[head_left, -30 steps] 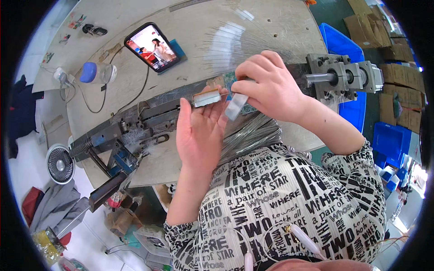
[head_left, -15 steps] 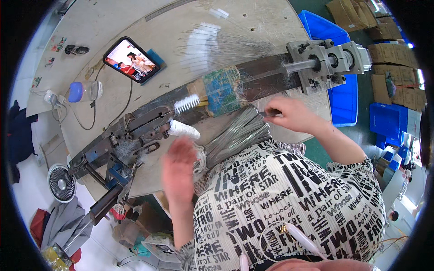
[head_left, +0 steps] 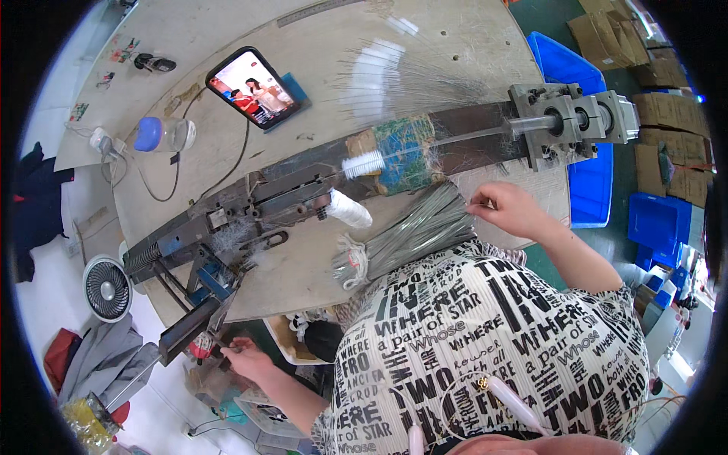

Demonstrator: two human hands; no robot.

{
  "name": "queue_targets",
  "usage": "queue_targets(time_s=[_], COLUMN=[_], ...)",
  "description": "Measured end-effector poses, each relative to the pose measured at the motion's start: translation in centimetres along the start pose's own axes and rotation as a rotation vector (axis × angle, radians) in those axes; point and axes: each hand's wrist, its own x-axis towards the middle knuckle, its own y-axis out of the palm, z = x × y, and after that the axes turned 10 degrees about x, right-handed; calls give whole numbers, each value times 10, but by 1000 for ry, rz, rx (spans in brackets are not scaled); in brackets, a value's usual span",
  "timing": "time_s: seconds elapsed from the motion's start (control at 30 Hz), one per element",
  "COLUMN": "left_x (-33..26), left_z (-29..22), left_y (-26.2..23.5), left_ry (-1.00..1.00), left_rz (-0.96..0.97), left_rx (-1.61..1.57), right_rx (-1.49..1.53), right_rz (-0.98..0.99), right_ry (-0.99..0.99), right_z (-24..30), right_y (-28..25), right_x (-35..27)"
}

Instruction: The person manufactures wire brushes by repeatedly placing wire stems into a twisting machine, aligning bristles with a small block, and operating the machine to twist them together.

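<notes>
Our right hand (head_left: 506, 208) pinches strands off the wire bundle (head_left: 413, 231) at frame centre, while our left hand (head_left: 246, 360) grips the lever (head_left: 189, 330) at lower left, presumably to work the machine (head_left: 303, 193).

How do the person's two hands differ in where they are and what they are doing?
The right hand is up at the table edge, fingers pinched at the tip of the grey wire bundle. The left hand is down below the round table, at the dark metal lever of the long metal machine. The right is next to the torso, the left stretched away. Both are bare.
</notes>
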Motion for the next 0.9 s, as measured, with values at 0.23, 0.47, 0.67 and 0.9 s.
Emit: queue_targets(time_s=[0.23, 0.47, 0.67, 0.9], left_x=[-76, -242, -233, -201], left_z=[20, -41, -26, -21], left_y=[51, 180, 177, 148], left_ry=[-238, 1387, 621, 422], left_rz=[530, 1409, 1816, 1465], left_rx=[-118, 517, 465, 253], right_rx=[310, 1195, 807, 271], right_rz=[-228, -289, 31, 234], right_ry=[32, -459, -833, -205], right_z=[-18, 75, 136, 99], right_y=[9, -47, -42, 75], right_x=[-12, -27, -6, 72])
